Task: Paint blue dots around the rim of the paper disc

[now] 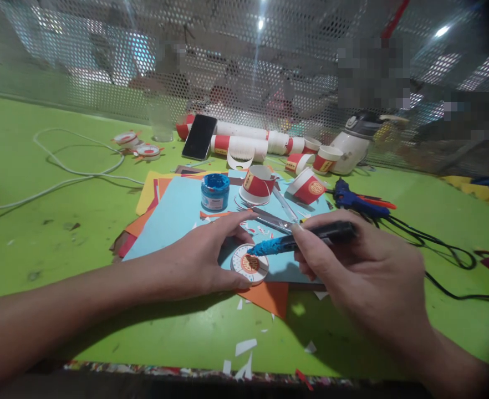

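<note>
My left hand (203, 255) grips a small round white disc (262, 272) by its edge, thumb in front and fingers behind. The disc bears a red-and-gold emblem in its middle and dark lines with small blue marks round it. In my right hand (352, 260) is a black marker (331, 233), its front end coated in thick blue paint. That blue end is over the disc's upper edge; whether it touches, I cannot tell. Behind my hands stand an open jar of blue paint (215, 198) and a cut red-and-white paper cup (256, 188). Scissors (271, 219) lie just past the disc.
Coloured paper sheets (165, 221) lie under the work on the green table (61, 321). A blue glue gun (358, 202) with its black cable is at right. Paper cups (244, 145), a phone (199, 137) and a white jug (352, 145) stand behind. A white cable (74, 176) curls at left.
</note>
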`<state>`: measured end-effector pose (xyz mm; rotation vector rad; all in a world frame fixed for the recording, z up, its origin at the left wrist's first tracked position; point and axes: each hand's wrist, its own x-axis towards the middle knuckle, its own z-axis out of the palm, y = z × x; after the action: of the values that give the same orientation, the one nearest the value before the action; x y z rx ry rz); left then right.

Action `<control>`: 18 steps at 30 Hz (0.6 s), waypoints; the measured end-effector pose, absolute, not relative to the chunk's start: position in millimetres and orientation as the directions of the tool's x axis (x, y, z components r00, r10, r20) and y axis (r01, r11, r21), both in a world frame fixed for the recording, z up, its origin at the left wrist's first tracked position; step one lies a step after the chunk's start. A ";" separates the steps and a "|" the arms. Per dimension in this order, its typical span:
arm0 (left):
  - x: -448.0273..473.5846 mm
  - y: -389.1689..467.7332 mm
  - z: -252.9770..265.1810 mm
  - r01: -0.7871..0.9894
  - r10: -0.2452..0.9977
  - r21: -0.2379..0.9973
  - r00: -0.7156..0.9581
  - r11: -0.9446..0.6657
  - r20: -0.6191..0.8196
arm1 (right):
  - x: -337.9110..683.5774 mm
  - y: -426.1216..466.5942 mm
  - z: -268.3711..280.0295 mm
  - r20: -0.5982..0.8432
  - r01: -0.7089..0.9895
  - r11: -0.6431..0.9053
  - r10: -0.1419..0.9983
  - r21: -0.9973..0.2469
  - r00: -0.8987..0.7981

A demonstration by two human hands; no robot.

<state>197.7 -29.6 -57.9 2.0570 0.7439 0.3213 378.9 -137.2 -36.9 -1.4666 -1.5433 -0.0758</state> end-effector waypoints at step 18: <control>197.8 -30.7 -55.4 0.336 0.585 0.794 0.810 -0.506 0.029 | 379.4 -133.8 -42.1 0.607 0.757 0.290 0.776 -0.585 0.172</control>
<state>197.8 -30.7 -55.4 2.1448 0.6761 0.3736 379.4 -133.8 -42.1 -1.4527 -1.5693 0.0230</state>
